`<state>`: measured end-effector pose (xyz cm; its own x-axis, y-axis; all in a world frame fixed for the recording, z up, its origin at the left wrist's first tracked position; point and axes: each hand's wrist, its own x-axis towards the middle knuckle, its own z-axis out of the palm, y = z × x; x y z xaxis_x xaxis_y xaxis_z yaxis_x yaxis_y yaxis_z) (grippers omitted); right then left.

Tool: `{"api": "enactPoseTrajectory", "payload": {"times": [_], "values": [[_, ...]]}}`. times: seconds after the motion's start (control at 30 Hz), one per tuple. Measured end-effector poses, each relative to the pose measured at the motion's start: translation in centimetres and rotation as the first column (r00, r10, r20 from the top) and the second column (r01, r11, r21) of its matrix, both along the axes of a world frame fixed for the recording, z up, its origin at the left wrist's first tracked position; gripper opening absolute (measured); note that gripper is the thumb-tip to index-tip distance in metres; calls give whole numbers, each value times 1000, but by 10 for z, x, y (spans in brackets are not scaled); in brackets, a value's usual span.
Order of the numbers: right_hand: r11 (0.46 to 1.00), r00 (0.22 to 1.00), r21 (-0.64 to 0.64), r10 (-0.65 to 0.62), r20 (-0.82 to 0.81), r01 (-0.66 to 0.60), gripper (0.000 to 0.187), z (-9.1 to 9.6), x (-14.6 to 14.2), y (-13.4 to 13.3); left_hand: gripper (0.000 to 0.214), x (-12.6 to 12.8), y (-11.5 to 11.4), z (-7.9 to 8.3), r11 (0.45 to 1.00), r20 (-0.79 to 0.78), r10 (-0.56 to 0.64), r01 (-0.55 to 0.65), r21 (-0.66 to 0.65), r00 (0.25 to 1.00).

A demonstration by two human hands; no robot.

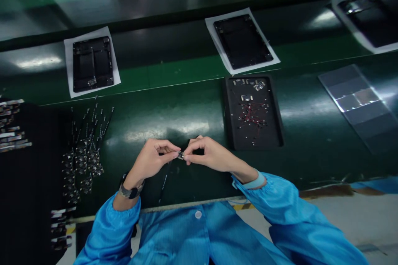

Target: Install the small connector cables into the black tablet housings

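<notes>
Between my two hands is a small circuit board (180, 155) with a thin dark ribbon cable (163, 186) that hangs down toward the table's front edge. My left hand (154, 158) pinches the board's left end between thumb and fingertips. From the other side, my right hand (209, 154) grips its right end the same way. To the left of my left hand lies a pile of similar small boards with dark cables (85, 157). Beyond my right hand stands a black tray (273, 132) holding several small silvery modules (247, 97) and a tangle of red wires (251, 116).
Black device housings on white sheets lie along the back: one at left (105, 70), one at centre (244, 41), one at right (373, 20). A clear plastic sheet (360, 105) rests at right. Flat cables lie on a black surface (27, 186) at far left.
</notes>
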<state>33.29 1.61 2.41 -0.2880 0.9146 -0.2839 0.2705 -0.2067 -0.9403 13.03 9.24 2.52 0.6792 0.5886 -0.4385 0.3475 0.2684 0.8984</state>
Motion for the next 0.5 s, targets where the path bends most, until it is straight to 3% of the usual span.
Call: {"api": "enactPoseTrajectory", "payload": {"times": [0.3,0.5], "values": [[999,998,-19,-28,-64,26,18,0,2,1,14,3,1,3,991,30,72,-68,-118,997],[999,994,-17,-29,-102,28,17,0,3,2,14,3,0,2,992,14,86,-85,-98,996]]}}
